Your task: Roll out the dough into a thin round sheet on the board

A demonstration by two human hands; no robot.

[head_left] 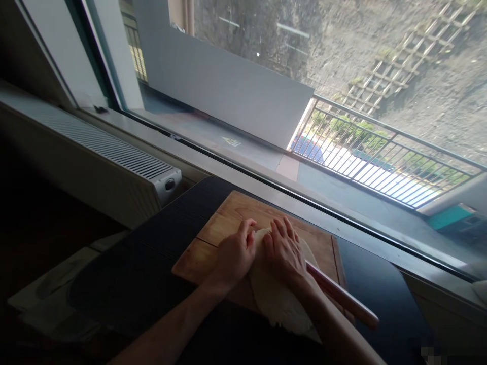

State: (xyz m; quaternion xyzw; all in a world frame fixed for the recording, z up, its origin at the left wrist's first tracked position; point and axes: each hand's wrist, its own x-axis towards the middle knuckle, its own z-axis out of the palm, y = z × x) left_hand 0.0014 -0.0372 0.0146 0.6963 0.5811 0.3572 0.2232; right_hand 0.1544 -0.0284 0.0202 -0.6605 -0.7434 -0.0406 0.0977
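Two bare hands down over the pale dough, right hand open, palm flat on top, fingers a little spread, nothing clasped; left hand curled at the dough's left side, grip half closed, impossible to tell whether round anything. Dough lying on the wooden board, right of its middle, ragged end down at the near edge. Rolling pin slanting out from beneath the right hand, free end past the board's right edge, inner end hidden. Best, by the look of it, to match pressure on both sides, keep the pin straight and watch that ragged end for slipping over. Around now: dark bench beneath, window sill tight along the far edge, radiator off the far left corner. In the way: mainly the right forearm, crossing over dough and close to the pin.
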